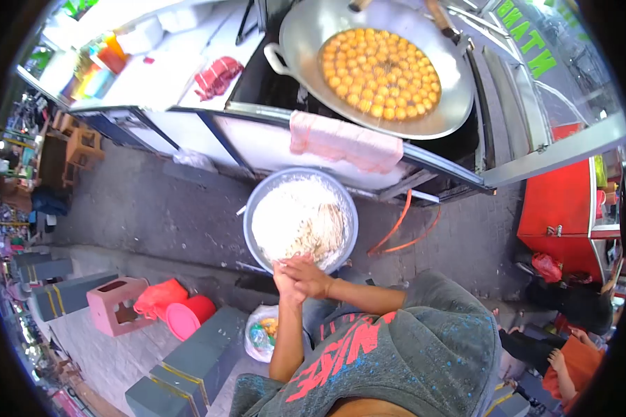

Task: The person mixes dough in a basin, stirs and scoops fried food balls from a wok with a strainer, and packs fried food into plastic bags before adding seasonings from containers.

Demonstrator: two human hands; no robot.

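Note:
My left hand [289, 283] and my right hand [309, 276] are pressed together at the near rim of a large grey basin [352, 233]. White flour [282, 212] fills the basin, with a rougher, pale clumped patch [320, 233] near my hands. The fingers of both hands are closed against each other, and anything between the palms is hidden. Beyond the basin, a big metal wok [299, 35] holds many round golden balls [382, 73] in oil.
A pink cloth [344, 141] hangs on the cart's edge, with a red-and-white cloth [218, 76] on the counter. An orange hose [396, 233] lies right of the basin. Red tub [188, 316], pink stool [115, 306] and white bucket [261, 337] stand nearby. A person in orange [570, 365] is lower right.

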